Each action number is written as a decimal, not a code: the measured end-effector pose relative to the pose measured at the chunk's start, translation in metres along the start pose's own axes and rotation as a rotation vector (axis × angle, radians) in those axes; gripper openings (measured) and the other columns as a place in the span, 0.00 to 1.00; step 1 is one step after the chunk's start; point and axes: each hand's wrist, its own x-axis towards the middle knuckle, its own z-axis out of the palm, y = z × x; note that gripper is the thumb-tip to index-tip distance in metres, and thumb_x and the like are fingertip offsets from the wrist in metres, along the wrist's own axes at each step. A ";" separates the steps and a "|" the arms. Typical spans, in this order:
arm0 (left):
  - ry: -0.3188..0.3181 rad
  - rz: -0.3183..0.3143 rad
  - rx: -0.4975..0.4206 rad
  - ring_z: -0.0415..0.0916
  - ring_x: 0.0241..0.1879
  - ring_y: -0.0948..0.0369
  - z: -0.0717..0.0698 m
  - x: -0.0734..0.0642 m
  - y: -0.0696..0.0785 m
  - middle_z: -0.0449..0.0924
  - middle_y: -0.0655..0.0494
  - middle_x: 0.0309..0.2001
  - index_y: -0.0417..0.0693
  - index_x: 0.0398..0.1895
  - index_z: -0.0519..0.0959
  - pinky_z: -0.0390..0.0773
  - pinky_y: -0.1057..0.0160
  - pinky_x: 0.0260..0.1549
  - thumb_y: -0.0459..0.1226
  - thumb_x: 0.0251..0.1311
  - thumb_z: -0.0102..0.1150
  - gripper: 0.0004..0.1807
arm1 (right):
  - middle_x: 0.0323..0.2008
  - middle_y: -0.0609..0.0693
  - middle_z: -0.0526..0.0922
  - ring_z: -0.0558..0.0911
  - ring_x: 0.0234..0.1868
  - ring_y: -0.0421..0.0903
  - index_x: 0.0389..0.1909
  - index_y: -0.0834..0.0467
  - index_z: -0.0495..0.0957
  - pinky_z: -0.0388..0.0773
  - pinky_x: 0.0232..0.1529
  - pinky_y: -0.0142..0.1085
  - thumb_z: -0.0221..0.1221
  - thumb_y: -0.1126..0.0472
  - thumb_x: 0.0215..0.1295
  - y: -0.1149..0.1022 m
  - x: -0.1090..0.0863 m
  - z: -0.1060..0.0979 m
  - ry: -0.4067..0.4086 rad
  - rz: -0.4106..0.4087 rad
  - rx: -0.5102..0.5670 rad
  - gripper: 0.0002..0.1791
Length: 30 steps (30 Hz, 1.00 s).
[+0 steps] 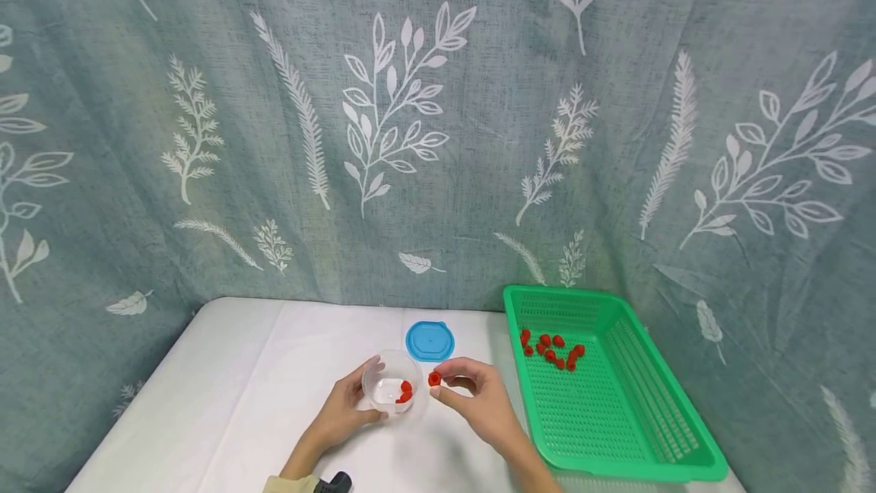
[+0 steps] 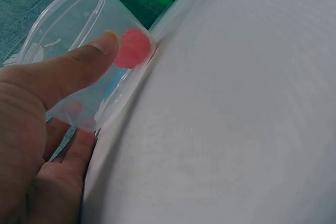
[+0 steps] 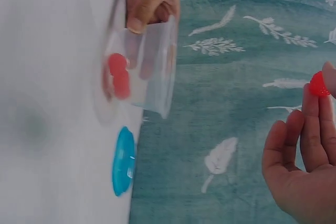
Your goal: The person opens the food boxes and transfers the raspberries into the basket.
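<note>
My left hand (image 1: 344, 407) grips a clear plastic container (image 1: 375, 386) from its left side, thumb and fingers around the wall. Inside it lie a few red raspberries (image 1: 406, 392), showing through the wall in the left wrist view. Just right of the container's rim, my right hand (image 1: 479, 402) pinches a single raspberry (image 1: 434, 378) between thumb and fingertips. In the right wrist view this raspberry (image 3: 318, 84) sits at the fingertips, apart from the container (image 3: 152, 72). The container stands on the white table, its mouth upward.
A blue lid (image 1: 430, 341) lies flat on the white table (image 1: 260, 371) behind the container. To the right stands a green plastic basket (image 1: 616, 432) with several raspberries (image 1: 550, 355) toward its far left. A patterned curtain (image 1: 438, 249) hangs behind the table.
</note>
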 end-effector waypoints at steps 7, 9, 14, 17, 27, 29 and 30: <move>0.002 0.006 0.009 0.60 0.75 0.46 -0.002 -0.001 -0.002 0.69 0.41 0.72 0.44 0.77 0.61 0.64 0.62 0.73 0.27 0.41 0.79 0.56 | 0.38 0.51 0.88 0.83 0.44 0.41 0.42 0.62 0.85 0.85 0.52 0.34 0.72 0.66 0.58 -0.015 -0.015 -0.036 -0.005 -0.020 -0.022 0.11; -0.003 -0.003 -0.006 0.59 0.76 0.46 -0.002 -0.001 -0.002 0.69 0.42 0.72 0.45 0.78 0.61 0.62 0.59 0.74 0.27 0.41 0.79 0.56 | 0.39 0.50 0.88 0.84 0.45 0.41 0.44 0.63 0.84 0.85 0.51 0.34 0.71 0.66 0.59 -0.023 -0.017 -0.053 -0.003 -0.024 -0.027 0.12; -0.004 0.002 -0.010 0.59 0.76 0.45 -0.002 -0.001 -0.001 0.69 0.41 0.72 0.44 0.77 0.62 0.63 0.63 0.73 0.27 0.41 0.79 0.55 | 0.44 0.51 0.87 0.85 0.43 0.41 0.49 0.64 0.83 0.87 0.43 0.33 0.69 0.65 0.62 -0.037 -0.005 -0.108 0.027 -0.033 -0.117 0.15; 0.014 0.014 0.006 0.60 0.75 0.44 -0.002 -0.001 0.000 0.71 0.41 0.71 0.43 0.77 0.63 0.64 0.72 0.70 0.26 0.40 0.79 0.55 | 0.44 0.52 0.88 0.84 0.44 0.42 0.49 0.60 0.85 0.85 0.45 0.33 0.70 0.62 0.63 -0.035 0.015 -0.142 0.056 -0.036 -0.283 0.14; 0.000 0.006 -0.022 0.58 0.76 0.46 -0.002 -0.001 0.001 0.69 0.43 0.72 0.46 0.77 0.63 0.61 0.79 0.67 0.26 0.39 0.80 0.57 | 0.45 0.60 0.87 0.84 0.48 0.58 0.48 0.64 0.85 0.84 0.43 0.42 0.69 0.63 0.64 0.027 0.066 -0.222 0.030 0.138 -0.577 0.14; -0.012 0.007 -0.028 0.57 0.77 0.46 -0.002 -0.001 0.001 0.68 0.43 0.73 0.46 0.77 0.62 0.61 0.80 0.67 0.27 0.39 0.80 0.57 | 0.45 0.61 0.87 0.84 0.47 0.57 0.48 0.65 0.84 0.84 0.41 0.42 0.69 0.64 0.63 0.042 0.067 -0.229 0.034 0.177 -0.592 0.14; -0.015 0.011 -0.031 0.57 0.76 0.46 -0.002 -0.001 0.000 0.68 0.43 0.73 0.46 0.78 0.62 0.61 0.80 0.67 0.27 0.39 0.80 0.57 | 0.44 0.62 0.87 0.84 0.46 0.57 0.48 0.67 0.84 0.85 0.40 0.44 0.69 0.64 0.63 0.048 0.067 -0.232 0.032 0.190 -0.594 0.15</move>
